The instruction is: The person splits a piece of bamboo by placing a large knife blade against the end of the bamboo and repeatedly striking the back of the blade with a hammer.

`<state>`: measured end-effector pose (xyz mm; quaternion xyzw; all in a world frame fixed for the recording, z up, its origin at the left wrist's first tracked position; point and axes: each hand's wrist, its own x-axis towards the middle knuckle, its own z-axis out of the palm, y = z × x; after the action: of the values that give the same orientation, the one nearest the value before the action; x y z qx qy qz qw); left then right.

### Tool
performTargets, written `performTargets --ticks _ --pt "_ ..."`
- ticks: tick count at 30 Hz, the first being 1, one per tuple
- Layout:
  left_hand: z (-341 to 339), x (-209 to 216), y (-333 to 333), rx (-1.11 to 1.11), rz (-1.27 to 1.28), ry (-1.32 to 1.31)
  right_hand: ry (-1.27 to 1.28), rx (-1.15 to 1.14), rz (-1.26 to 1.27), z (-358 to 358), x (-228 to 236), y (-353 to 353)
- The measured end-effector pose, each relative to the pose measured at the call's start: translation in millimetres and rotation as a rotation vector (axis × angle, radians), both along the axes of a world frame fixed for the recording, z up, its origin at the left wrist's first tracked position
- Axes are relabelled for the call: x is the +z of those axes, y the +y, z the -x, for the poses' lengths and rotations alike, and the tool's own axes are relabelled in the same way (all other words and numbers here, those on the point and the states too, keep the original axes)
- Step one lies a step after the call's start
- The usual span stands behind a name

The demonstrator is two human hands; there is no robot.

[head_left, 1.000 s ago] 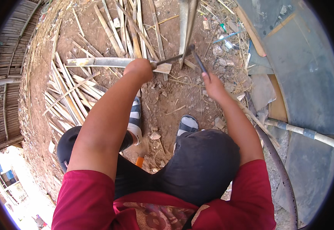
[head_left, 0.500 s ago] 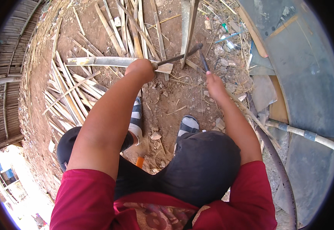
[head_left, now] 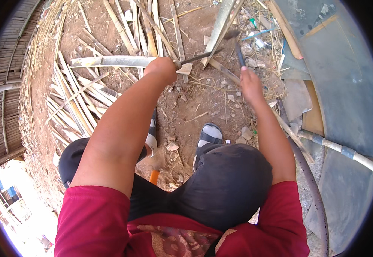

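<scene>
My left hand (head_left: 161, 70) is wrapped around the handle of a knife whose dark blade (head_left: 197, 56) points right. The blade crosses a split bamboo piece (head_left: 221, 30) standing on the dirt, its two halves spread apart toward the top. A hammer (head_left: 240, 55) is gripped by its dark handle in my right hand (head_left: 251, 85); its blurred head is apart from the blade, up and to the right of the tip. Behind my left hand runs a long pale curved strip (head_left: 109, 62); I cannot tell whether the hand touches it.
Bamboo strips (head_left: 77, 103) lie heaped on the left, more (head_left: 146, 25) at the far side. Large grey sheets (head_left: 340, 98) and a pale pole (head_left: 336, 145) line the right. My sandalled foot (head_left: 210, 133) rests on stony dirt; an orange object (head_left: 154, 176) sits between my legs.
The hammer head has moved off the blade tip, up and to the right, with my right hand. The standing bamboo now leans more to the right. My left hand keeps hold of the knife.
</scene>
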<state>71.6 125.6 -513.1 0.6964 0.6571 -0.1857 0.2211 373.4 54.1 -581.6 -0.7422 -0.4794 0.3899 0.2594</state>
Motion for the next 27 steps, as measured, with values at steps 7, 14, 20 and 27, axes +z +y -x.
performTargets --ticks 7,14,20,27 --pt "6.2 2.5 -6.0 0.083 0.035 -0.039 -0.122 0.044 -0.140 12.0 10.9 -5.3" --pt "21.2 -17.2 -12.6 0.135 0.021 -0.014 -0.141 0.015 -0.068 -3.9 40.4 12.7" --pt "8.0 -16.9 -5.4 0.041 0.014 -0.036 -0.299 0.217 -0.119 -4.7 -22.8 1.1" --pt "16.5 -8.8 -7.8 0.154 0.051 -0.052 0.075 -0.080 0.031 -0.7 15.2 21.2"
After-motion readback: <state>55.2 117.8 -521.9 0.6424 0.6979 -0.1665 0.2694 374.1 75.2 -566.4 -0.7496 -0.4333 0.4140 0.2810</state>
